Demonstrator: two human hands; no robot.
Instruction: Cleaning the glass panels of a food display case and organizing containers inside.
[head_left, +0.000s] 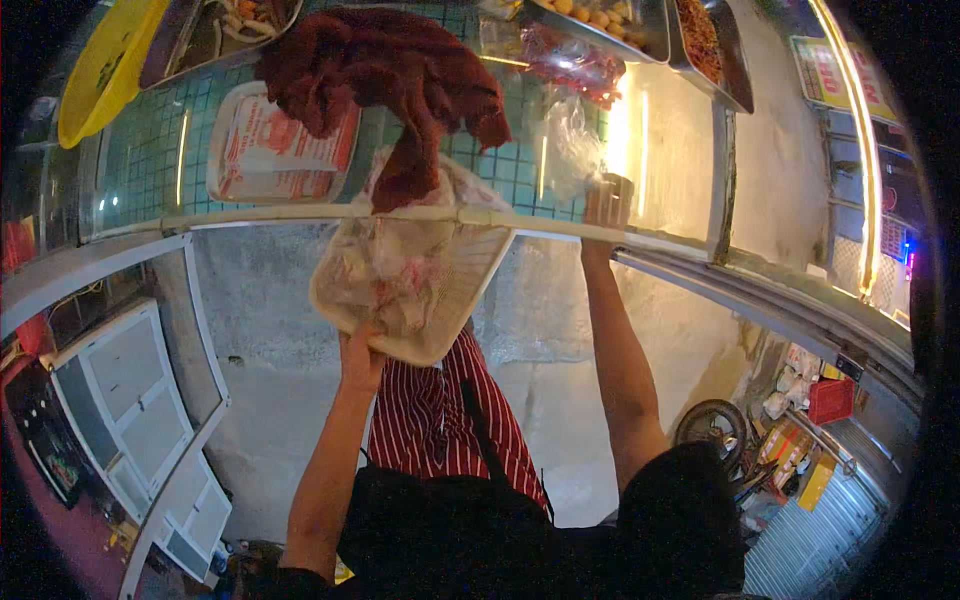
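My left hand (pixel 361 350) grips the near rim of a cream plastic basket (pixel 478 285). A clear plastic bag (pixel 395 265) with pale and reddish contents lies in it; I cannot make out what they are. The basket is tilted across the front edge of a teal-tiled counter (pixel 165 135). A dark red cloth (pixel 400 70) lies on the counter, its end hanging over the basket's far part. Beyond the counter edge is my right hand (pixel 608 205), fingers stretched forward, beside a crumpled clear plastic bag (pixel 577 140). Nothing shows in that hand.
Left on the counter sits a white and red printed container (pixel 275 145). Metal trays of food (pixel 600 25) and a yellow basket (pixel 100 85) line the far side. A glowing light strip (pixel 627 130) stands by my right hand. Below left is a white-framed cabinet (pixel 135 370).
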